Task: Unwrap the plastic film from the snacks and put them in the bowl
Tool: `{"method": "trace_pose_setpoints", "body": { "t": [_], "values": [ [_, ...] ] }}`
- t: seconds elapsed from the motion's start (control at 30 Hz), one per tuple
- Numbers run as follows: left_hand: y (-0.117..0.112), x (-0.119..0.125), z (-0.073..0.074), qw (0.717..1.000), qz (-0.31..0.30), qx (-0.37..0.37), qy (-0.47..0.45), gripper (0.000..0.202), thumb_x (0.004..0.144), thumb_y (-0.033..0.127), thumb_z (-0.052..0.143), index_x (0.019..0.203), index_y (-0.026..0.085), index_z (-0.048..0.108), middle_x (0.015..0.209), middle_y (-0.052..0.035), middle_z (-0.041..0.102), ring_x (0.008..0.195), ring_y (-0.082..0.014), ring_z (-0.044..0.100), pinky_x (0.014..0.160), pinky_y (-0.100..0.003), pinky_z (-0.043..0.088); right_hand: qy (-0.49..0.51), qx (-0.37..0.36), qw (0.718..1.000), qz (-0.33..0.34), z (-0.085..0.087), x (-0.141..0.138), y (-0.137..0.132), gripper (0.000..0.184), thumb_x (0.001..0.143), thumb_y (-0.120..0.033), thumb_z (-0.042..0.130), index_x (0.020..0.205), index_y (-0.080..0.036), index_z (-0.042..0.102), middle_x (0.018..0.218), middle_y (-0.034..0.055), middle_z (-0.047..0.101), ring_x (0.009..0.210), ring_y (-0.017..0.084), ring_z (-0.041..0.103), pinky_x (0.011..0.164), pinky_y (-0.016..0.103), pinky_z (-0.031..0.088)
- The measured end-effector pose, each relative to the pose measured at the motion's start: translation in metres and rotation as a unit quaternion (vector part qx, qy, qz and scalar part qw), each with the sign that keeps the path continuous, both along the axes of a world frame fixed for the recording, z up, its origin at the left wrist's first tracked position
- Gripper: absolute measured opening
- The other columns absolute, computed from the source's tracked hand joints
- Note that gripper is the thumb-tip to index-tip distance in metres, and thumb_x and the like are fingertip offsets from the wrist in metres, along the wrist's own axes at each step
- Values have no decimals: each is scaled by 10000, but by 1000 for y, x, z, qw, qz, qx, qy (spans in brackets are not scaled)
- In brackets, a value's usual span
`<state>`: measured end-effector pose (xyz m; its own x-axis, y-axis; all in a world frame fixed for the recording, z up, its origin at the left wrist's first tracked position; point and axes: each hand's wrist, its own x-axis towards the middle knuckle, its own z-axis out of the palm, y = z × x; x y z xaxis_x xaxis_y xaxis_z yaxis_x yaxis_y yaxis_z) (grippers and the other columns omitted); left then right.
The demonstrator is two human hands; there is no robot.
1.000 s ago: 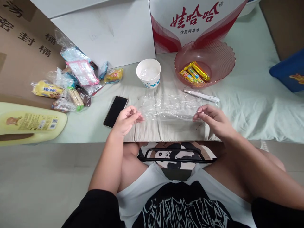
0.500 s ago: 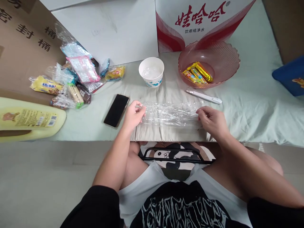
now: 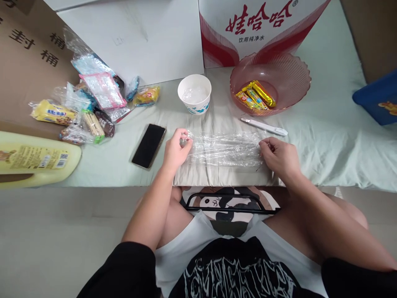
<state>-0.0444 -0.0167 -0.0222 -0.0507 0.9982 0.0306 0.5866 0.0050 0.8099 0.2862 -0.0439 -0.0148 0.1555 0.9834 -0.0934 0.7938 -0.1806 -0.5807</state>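
A sheet of clear plastic wrap [image 3: 226,148] is stretched between my two hands, crinkled, just above or on the pale green cloth [image 3: 214,176]. My left hand [image 3: 178,150] pinches its left end between thumb and fingers. At the right end, my right hand [image 3: 279,157] grips the film with curled fingers. Beyond the film stands a white paper cup [image 3: 199,108] with crumpled clear plastic inside. A white utility knife [image 3: 265,126] lies behind my right hand. Left of my left hand rests a black phone [image 3: 149,145].
A pink ribbed bowl [image 3: 291,82] holds several yellow snack packets [image 3: 257,95]. Packaged snacks [image 3: 102,91] are heaped at the left near a brown carton [image 3: 27,54]. A yellow jug [image 3: 70,163] lies at the left edge. White boxes [image 3: 149,37] stand behind; a blue container [image 3: 378,99] is at right.
The view has shifted slightly, so the background sits a little further left. Both hands have moved slightly rightward relative to the cloth, still holding the wrap taut.
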Motion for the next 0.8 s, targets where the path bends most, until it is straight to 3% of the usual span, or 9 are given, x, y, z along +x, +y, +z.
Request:
{"method": "trace_pose_setpoints", "body": {
  "t": [0.07,0.13,0.23,0.37,0.43,0.53,0.63,0.7,0.8],
  "values": [
    [1,3,0,999,-9,12,52,199,844,229,673,1019,243,579,925,10,682,584,-102,515,665,-272,444,-9,25,1000,-17,-3,0,2,307,894,-455,591,1063,-214,679,773,64,685,651,230,596,687,389,467],
    [1,6,1,995,-7,17,98,221,828,210,691,1021,240,587,971,-17,670,676,-141,570,736,-307,468,-27,58,997,-30,-5,-1,2,486,852,-458,652,1267,-208,608,987,112,706,753,258,630,729,437,507],
    [0,10,1,989,30,33,144,295,801,201,730,1063,237,599,1080,-70,629,903,-232,636,875,-376,498,-74,102,992,-18,-4,-4,0,636,837,-423,689,1410,-196,532,1290,206,603,1018,355,651,818,518,541],
    [2,6,-3,984,41,71,161,390,799,219,758,1157,216,603,1212,-144,634,1197,-358,578,1089,-525,427,-121,169,967,146,-6,-8,-6,566,853,-201,609,1412,-260,544,1488,191,472,1342,422,522,1067,622,467],
    [4,3,-5,987,13,66,147,442,806,229,763,1216,209,597,1266,-157,654,1246,-372,561,1134,-561,390,-131,152,953,228,-7,-8,-14,631,815,-111,573,1415,-304,534,1525,151,462,1446,436,432,1137,673,397],
    [8,1,-7,990,-27,41,133,498,813,227,760,1281,215,593,1281,-137,683,1262,-355,577,1144,-549,395,-119,68,939,316,-3,-4,-30,751,756,-128,623,1468,-327,488,1563,144,438,1526,497,300,1138,747,359],
    [9,6,-7,988,-85,38,126,487,803,174,744,1272,222,618,1221,-111,714,1226,-324,618,1126,-512,427,-47,18,925,376,5,0,-40,735,800,-293,685,1497,-334,455,1604,138,396,1550,487,267,1141,713,400],
    [10,12,-6,984,-123,47,117,451,804,111,700,1234,231,640,1109,-75,734,1129,-278,660,1094,-466,458,7,35,931,362,8,-2,-37,626,875,-389,647,1469,-291,473,1564,153,447,1526,420,352,1168,637,424],
    [8,26,-3,981,-166,56,85,412,833,71,616,1212,232,638,961,-24,723,921,-189,682,942,-358,523,50,55,957,280,3,-13,-21,594,888,-422,633,1417,-189,495,1437,207,561,1393,369,523,1155,571,457]
  ]
}}
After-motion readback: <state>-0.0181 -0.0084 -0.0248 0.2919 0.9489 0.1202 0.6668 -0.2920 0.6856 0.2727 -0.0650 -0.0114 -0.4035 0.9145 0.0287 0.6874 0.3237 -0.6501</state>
